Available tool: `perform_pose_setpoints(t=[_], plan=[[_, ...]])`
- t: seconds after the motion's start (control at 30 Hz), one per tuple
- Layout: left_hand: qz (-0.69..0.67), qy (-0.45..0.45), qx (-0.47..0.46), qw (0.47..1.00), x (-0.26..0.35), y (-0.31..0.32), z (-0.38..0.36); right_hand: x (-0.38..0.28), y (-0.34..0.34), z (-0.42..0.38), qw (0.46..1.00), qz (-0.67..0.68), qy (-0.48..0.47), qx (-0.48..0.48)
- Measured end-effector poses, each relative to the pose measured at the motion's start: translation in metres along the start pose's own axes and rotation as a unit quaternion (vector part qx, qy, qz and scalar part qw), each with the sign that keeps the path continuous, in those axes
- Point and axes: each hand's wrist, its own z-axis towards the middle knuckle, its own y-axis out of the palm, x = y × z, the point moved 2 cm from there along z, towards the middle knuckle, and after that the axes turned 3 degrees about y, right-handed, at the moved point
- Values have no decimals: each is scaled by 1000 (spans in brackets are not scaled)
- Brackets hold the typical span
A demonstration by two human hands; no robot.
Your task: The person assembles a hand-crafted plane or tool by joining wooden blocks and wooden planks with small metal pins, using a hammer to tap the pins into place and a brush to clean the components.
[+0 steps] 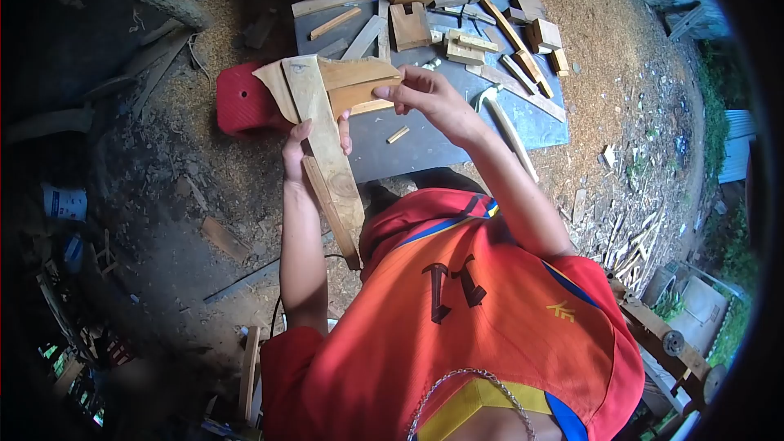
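My left hand point(297, 149) is closed round a long pale wooden board point(333, 165), with the thumb on one side and fingertips showing on the other. A narrower strip of wood point(331, 208) runs along the board's lower left side. Across the board's upper end lies a shorter wooden crosspiece point(358, 73), so the pieces form an angled shape; how they are joined is hidden. My right hand point(433, 100) pinches the crosspiece's right end between thumb and fingers. Beyond the right hand, a hammer point(508, 126) rests on the table's edge.
Several wood blocks and offcuts point(411, 26) cover the far part of the grey table point(433, 143). A small wood stick point(398, 135) lies near its front. The red plastic stool point(242, 98) stands left of the table. Sawdust and wood scraps point(637, 245) litter the ground.
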Motion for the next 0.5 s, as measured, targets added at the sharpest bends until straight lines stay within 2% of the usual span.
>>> perform_pose_setpoints(t=[0.37, 0.5], plan=[[-10, -21, -7, 1000, -3, -10, -17, 20, 12, -16, 999, 24, 27, -2], [1, -32, 0, 999, -6, -11, -24, 26, 17, -15, 999, 42, 10, 12]])
